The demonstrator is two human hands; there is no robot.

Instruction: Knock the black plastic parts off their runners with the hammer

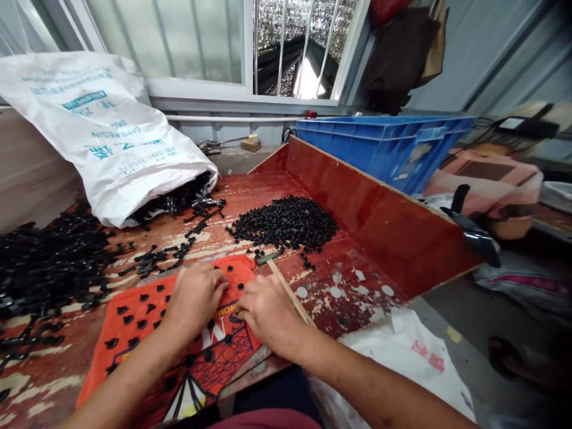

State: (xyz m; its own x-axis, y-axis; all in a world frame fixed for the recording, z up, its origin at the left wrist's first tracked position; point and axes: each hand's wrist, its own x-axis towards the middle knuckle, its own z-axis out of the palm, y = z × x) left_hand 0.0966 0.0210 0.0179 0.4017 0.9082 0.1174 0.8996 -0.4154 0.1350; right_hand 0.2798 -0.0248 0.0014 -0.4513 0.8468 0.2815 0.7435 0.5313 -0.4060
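Note:
An orange-red printed cloth (pixel 107 333) lies on the worn red tabletop, with several small black plastic pieces (pixel 128 319) spread over it. Above its upper middle is my left hand (pixel 196 298), fingers bent and drawn together; what they hold, if anything, is hidden. My right hand (pixel 270 313) rests at the cloth's right side, its fingers curled inward close to a black piece (pixel 241 286). Whether something sits between those fingertips cannot be made out. Beside my right hand lies a hammer (pixel 290 291) with a green head and wooden handle.
Small black pieces form a heap (pixel 286 221) beyond the cloth. Longer black parts are piled on the left (pixel 49 262) and spill from a white resin sack (pixel 129 137). A red board (pixel 357 220) edges the table's right side, with a blue crate (pixel 379 146) behind it.

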